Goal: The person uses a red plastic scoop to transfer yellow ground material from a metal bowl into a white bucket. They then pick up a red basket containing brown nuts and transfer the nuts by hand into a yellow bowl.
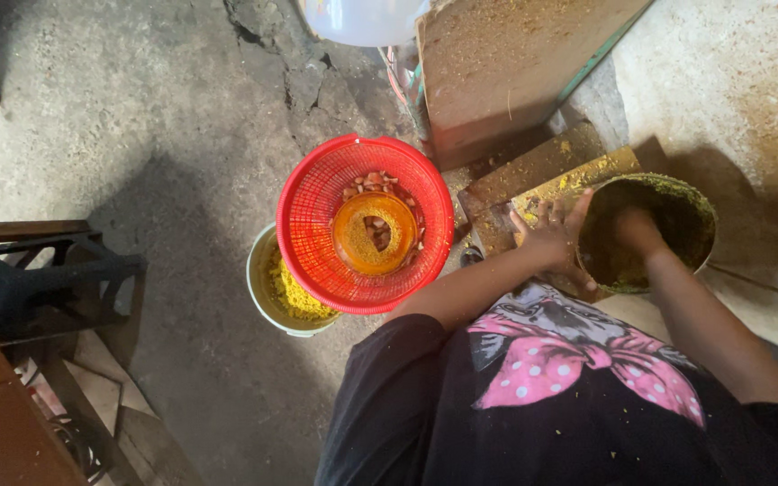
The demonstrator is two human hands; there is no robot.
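Taking the red basket (366,225) as the landmark: under it and a little to its left stands a pale bucket (263,288), partly covered by the basket, with yellow crumbly mash (292,295) visible in the open part. The basket itself holds an orange ring-shaped bowl (375,234) with the same yellow grains on it, and some brownish pieces, perhaps shells or nuts, lie in and around it; the view is too small to be sure.

To the right of the basket, the left hand (551,238) is open, with fingers spread against the outer rim of a round metal bowl (648,232), steadying it. Further right, the right hand (637,229) is down inside this bowl, in the dark greenish-yellow mash. I cannot tell if it is clenched or loose, because the inside is in shadow.

The bowl rests on a stained wooden board (551,180), to the right of the basket. In my judgement, the work goes best if the left hand presses the rim firmly, so the bowl does not tip off the board edge, and the right hand scrapes along the wall, where much mash sticks.
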